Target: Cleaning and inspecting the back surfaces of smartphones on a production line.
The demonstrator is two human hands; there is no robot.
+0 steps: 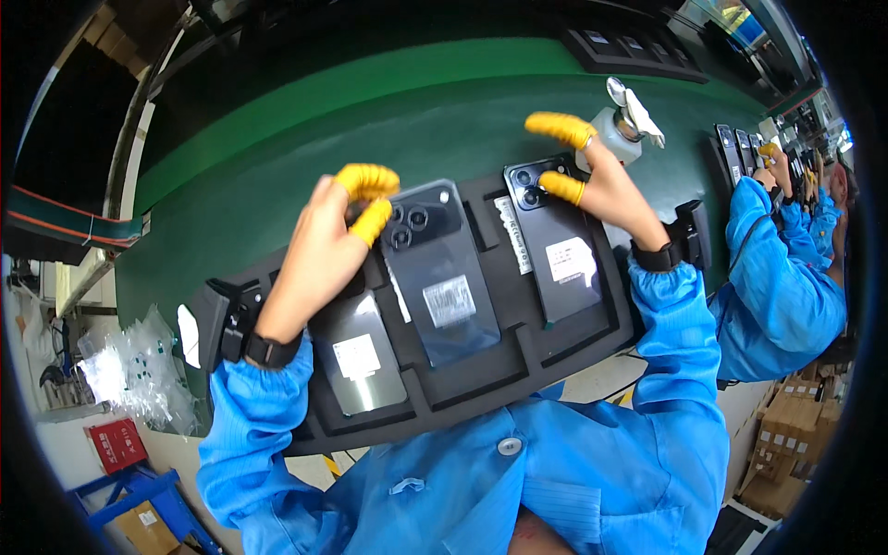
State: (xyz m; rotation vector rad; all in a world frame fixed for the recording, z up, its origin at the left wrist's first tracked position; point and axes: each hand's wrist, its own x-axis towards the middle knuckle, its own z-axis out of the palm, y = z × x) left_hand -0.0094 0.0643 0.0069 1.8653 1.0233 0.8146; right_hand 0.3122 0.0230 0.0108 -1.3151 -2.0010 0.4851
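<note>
A black foam tray point(444, 393) holds three dark smartphones, backs up, with white labels. My left hand point(319, 245), with yellow finger cots, is closed at the top left corner of the middle smartphone point(444, 277), thumb and finger pinching its edge beside the cameras. That phone sits tilted over its slot. Below my left wrist lies the left smartphone point(359, 370), its upper end hidden by the hand. My right hand point(615, 185) is open, index finger and thumb spread apart, the thumb over the camera area of the right smartphone point(560, 245).
A whitish bottle with a metal top point(615, 134) stands beyond my right hand. Clear plastic bags point(148, 370) lie at the left. Another dark tray point(634, 51) is at the far side of the green table point(462, 111). A co-worker in blue point(777, 268) sits at the right.
</note>
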